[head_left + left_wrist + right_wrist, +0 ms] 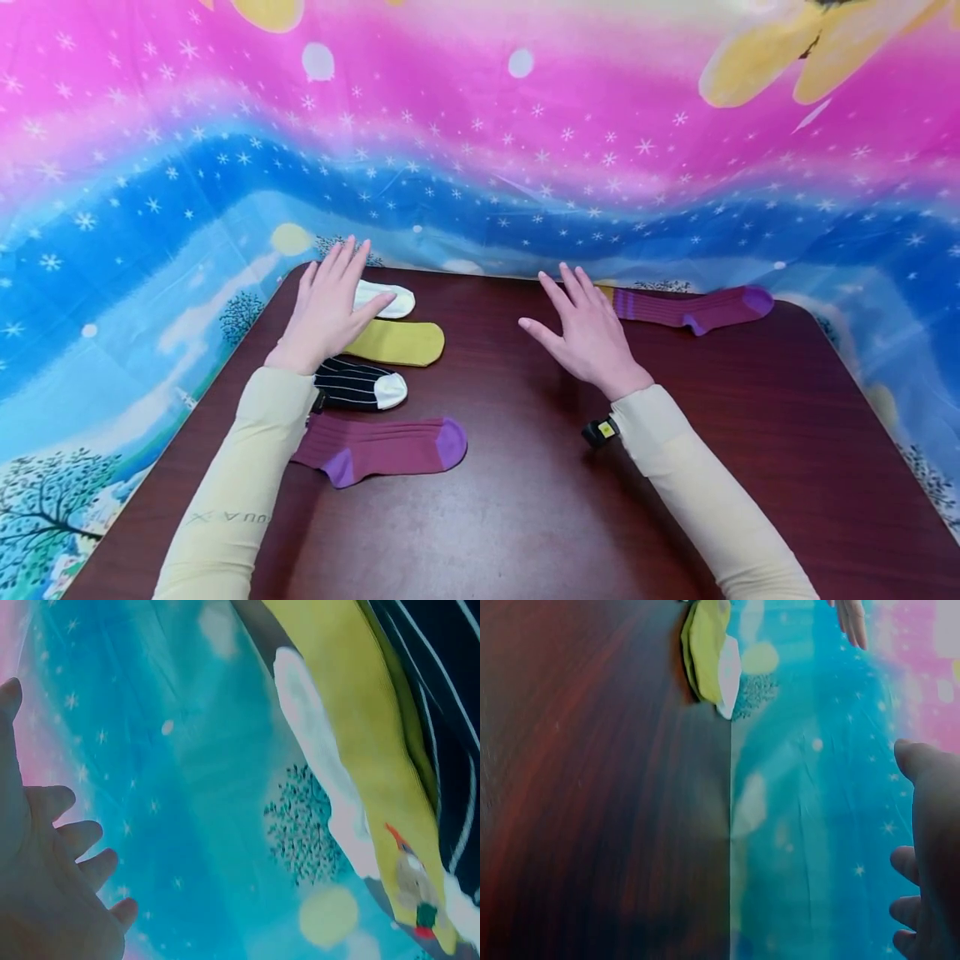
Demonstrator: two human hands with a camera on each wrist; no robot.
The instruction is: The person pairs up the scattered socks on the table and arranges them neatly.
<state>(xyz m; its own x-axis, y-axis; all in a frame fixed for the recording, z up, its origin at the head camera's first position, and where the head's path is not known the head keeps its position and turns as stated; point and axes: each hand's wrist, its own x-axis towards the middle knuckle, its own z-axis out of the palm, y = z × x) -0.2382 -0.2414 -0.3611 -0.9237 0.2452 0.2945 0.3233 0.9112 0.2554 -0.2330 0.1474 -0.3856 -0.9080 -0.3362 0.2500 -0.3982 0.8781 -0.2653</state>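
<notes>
My left hand (324, 312) hovers with fingers spread above the left side of the table, holding nothing. Below and beside it lies a column of socks: a white sock (395, 301), a yellow-green sock (405, 342), a black sock with white stripes (352, 383) and a maroon sock with purple heel and toe (390, 446). Their left ends are partly hidden by the left hand and sleeve in the head view. My right hand (588, 337), fingers extended, is raised over the table and holds nothing. Just beyond it, near the back edge, lies another maroon sock (660, 307), its cuff partly covered.
The dark wooden table (517, 517) has rounded back corners. Behind and beside it hangs a pink and blue curtain (465, 150) with snowflakes, touching or close to the table's back edge. The left wrist view shows a small bird-like figure (412, 877) on the yellow-green sock.
</notes>
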